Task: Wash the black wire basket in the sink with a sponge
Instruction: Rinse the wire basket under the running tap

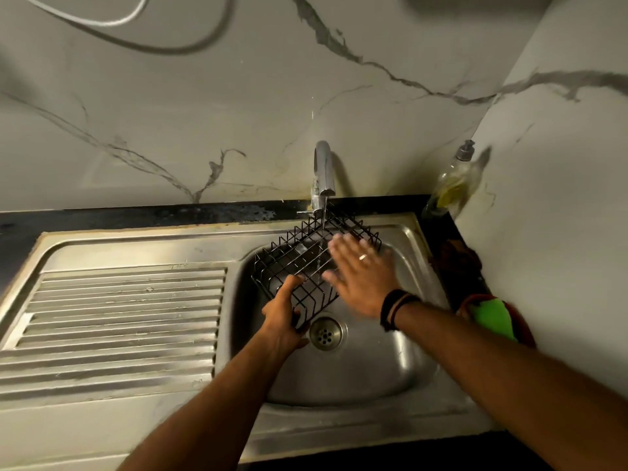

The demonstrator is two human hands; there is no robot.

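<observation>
At centre frame, the left hand (283, 316) clamps its fingers on the near corner of the black wire basket (306, 263), held tilted over the sink (356, 368) bowl above the drain (325, 333). The right hand (362, 275), fingers spread flat, lies on the basket's right side. Beyond, the tap (323, 175) runs water onto the basket. A green sponge (496, 317) sits at right.

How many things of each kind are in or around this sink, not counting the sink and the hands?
Black wire basket: 1
Tap: 1
Soap bottle: 1
Green sponge: 1
Drain strainer: 1
Ring: 1
Total: 6
</observation>
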